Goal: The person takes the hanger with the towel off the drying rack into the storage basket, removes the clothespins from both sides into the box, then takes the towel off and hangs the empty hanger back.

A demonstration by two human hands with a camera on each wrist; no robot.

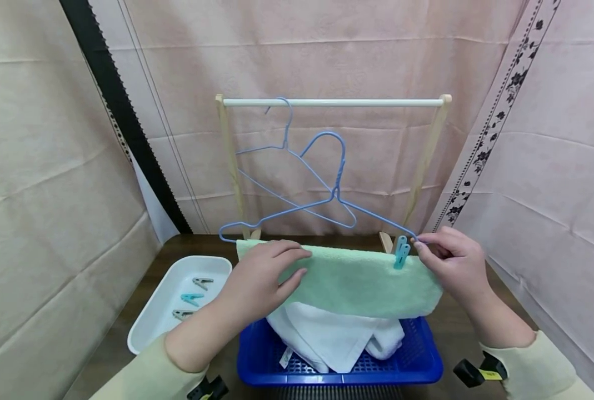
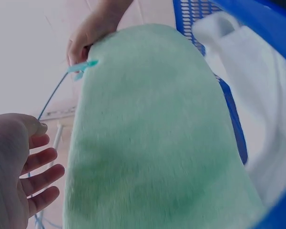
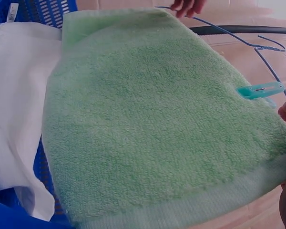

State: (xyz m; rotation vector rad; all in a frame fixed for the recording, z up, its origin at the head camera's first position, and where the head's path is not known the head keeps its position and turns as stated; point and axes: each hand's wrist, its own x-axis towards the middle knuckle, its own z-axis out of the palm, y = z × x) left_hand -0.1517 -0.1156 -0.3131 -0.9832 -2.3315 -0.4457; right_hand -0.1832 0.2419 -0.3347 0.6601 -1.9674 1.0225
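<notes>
A light green towel point(image 1: 357, 283) hangs folded over the lower bar of a blue wire hanger point(image 1: 377, 211). Near the towel's right end, a teal clothespin point(image 1: 402, 253) is clipped onto its top edge. My right hand point(image 1: 457, 261) pinches the hanger's right corner between thumb and fingers, just beside the clothespin. At the towel's left part is my left hand point(image 1: 266, 272), its fingers loosely extended in front of the top edge. The left wrist view shows those fingers point(image 2: 40, 179) spread apart and holding nothing, close to the hanger wire.
Behind, another blue hanger point(image 1: 286, 128) hooks over the white bar point(image 1: 357, 103) of a wooden-legged rack. On the left, a white tray point(image 1: 149, 303) holds several clothespins point(image 1: 191, 299). Under the towel, a blue basket point(image 1: 427, 355) contains white cloth point(image 1: 327, 339). Pale fabric surrounds the table.
</notes>
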